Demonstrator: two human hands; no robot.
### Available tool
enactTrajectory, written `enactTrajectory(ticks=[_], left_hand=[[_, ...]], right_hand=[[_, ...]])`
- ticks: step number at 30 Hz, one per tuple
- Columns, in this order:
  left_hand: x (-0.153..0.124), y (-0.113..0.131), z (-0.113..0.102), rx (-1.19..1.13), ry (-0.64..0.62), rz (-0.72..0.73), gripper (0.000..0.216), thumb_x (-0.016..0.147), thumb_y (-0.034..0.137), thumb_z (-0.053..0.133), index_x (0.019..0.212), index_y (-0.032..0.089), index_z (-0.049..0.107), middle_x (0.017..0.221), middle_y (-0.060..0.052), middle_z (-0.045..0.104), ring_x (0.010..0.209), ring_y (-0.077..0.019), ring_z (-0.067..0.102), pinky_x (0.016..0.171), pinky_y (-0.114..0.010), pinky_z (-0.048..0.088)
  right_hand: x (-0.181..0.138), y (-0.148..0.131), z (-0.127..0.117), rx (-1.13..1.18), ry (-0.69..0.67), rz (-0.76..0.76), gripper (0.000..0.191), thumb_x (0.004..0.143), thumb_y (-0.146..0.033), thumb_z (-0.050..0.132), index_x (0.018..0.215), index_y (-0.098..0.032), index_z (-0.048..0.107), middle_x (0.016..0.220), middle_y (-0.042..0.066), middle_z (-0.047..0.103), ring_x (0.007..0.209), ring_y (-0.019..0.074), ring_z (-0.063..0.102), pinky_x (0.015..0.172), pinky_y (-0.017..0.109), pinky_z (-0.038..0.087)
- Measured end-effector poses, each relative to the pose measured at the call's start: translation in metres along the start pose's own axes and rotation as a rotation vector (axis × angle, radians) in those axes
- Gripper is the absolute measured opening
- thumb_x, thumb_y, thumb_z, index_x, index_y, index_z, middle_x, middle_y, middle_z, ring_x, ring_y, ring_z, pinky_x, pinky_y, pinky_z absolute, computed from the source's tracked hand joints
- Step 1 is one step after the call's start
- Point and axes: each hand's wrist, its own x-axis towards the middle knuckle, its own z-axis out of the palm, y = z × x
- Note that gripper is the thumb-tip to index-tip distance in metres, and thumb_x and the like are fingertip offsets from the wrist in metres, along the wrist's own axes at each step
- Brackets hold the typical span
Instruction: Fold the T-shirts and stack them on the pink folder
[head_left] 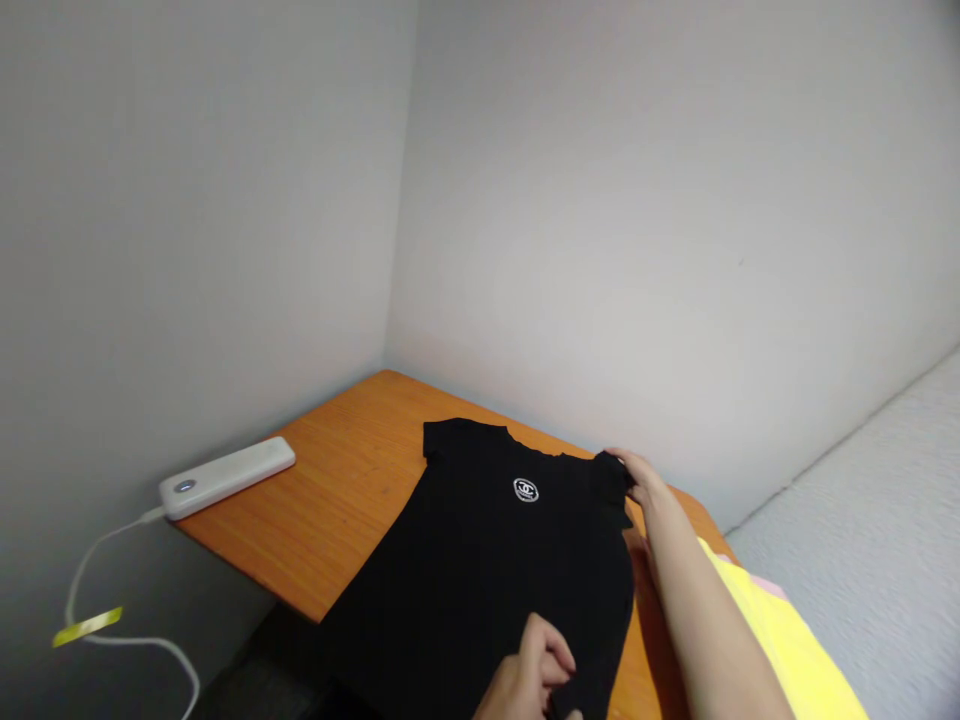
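Note:
A black T-shirt [495,560] lies spread out face up on the wooden table, its neck toward the far wall and its lower part reaching over the near edge. On its chest is a round white logo. My right hand [636,472] reaches to the shirt's right shoulder and sleeve, with the fingers closed on the cloth there. Nearer to me, my left hand [529,672] is curled over the lower right part of the shirt, pinching a bit of the black fabric. The bottom of the shirt runs out of the picture.
A long white device [229,478] with a round button rests at the table's left edge. Its white cable [142,640], bearing a yellow tag, hangs down. Yellow cloth [772,630] with a pink edge lies at the right. Walls stand behind the orange-brown table [360,450].

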Motion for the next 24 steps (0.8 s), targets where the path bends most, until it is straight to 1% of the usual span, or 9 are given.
enactTrajectory(ticks=[2,5,7,9,12,15,17,19,24], left_hand=[[-0.009,0.009,-0.019,-0.066,0.078,-0.007,0.039,0.072,0.022,0.064,0.103,0.023,0.04,0.057,0.013,0.031,0.039,-0.0032,0.025,0.037,-0.015,0.019],[-0.033,0.021,-0.052,-0.126,0.234,0.027,0.034,0.081,0.038,0.061,0.104,0.024,0.039,0.062,0.011,0.034,0.038,-0.0023,0.029,0.036,-0.012,0.03],[-0.052,0.026,-0.075,-0.149,0.379,0.042,0.033,0.084,0.047,0.058,0.101,0.025,0.042,0.063,0.01,0.035,0.041,-0.0035,0.035,0.041,-0.014,0.04],[-0.069,0.023,-0.097,-0.154,0.518,0.033,0.034,0.085,0.054,0.055,0.099,0.024,0.045,0.062,0.009,0.035,0.045,-0.0053,0.038,0.045,-0.017,0.046],[-0.09,0.008,-0.131,-0.023,0.643,-0.029,0.034,0.085,0.055,0.054,0.097,0.024,0.049,0.063,0.008,0.044,0.047,-0.0079,0.044,0.047,-0.018,0.047],[-0.105,-0.012,-0.157,0.27,0.676,-0.133,0.027,0.087,0.048,0.051,0.097,0.023,0.053,0.062,0.006,0.054,0.048,-0.0105,0.051,0.051,-0.02,0.046],[-0.112,-0.022,-0.168,0.429,0.681,-0.185,0.022,0.089,0.042,0.046,0.097,0.024,0.054,0.059,0.006,0.056,0.048,-0.0116,0.054,0.054,-0.02,0.045],[-0.115,-0.027,-0.172,0.524,0.658,-0.197,0.02,0.09,0.038,0.043,0.096,0.024,0.055,0.057,0.006,0.055,0.048,-0.012,0.055,0.054,-0.02,0.043],[-0.117,-0.029,-0.174,0.655,0.602,-0.185,0.017,0.09,0.035,0.043,0.095,0.025,0.056,0.057,0.006,0.057,0.051,-0.0129,0.059,0.055,-0.02,0.041]], right_hand=[[-0.001,-0.018,0.024,0.035,-0.022,-0.044,0.015,0.083,-0.016,0.057,0.068,-0.018,0.056,0.055,0.0,0.057,0.048,0.0131,0.053,0.049,0.024,0.046],[-0.001,-0.045,0.076,0.054,-0.07,-0.111,0.003,0.085,-0.017,0.061,0.083,-0.015,0.062,0.064,-0.001,0.06,0.053,0.011,0.054,0.052,0.022,0.046],[0.0,-0.061,0.12,0.044,-0.108,-0.141,0.011,0.09,-0.022,0.061,0.096,-0.013,0.062,0.076,0.0,0.063,0.059,0.0101,0.056,0.058,0.023,0.049],[0.0,-0.071,0.167,0.023,-0.149,-0.151,0.019,0.094,-0.028,0.06,0.106,-0.014,0.061,0.09,0.002,0.063,0.069,0.0113,0.059,0.063,0.026,0.052],[-0.004,-0.069,0.234,-0.019,-0.215,-0.131,0.025,0.096,-0.034,0.059,0.113,-0.016,0.059,0.105,0.005,0.062,0.083,0.0153,0.062,0.072,0.032,0.055],[-0.012,-0.054,0.285,-0.058,-0.28,-0.101,0.028,0.095,-0.035,0.059,0.116,-0.016,0.059,0.113,0.007,0.061,0.092,0.0181,0.062,0.078,0.036,0.056],[-0.017,-0.042,0.306,-0.08,-0.311,-0.093,0.03,0.095,-0.035,0.06,0.118,-0.016,0.058,0.114,0.007,0.06,0.094,0.0193,0.062,0.08,0.038,0.055],[-0.02,-0.033,0.316,-0.102,-0.335,-0.095,0.031,0.095,-0.035,0.06,0.119,-0.016,0.058,0.115,0.008,0.06,0.095,0.0195,0.062,0.08,0.038,0.055],[-0.019,-0.031,0.315,-0.159,-0.423,-0.145,0.03,0.097,-0.037,0.057,0.116,-0.015,0.058,0.104,0.006,0.063,0.082,0.0159,0.064,0.071,0.033,0.056]])
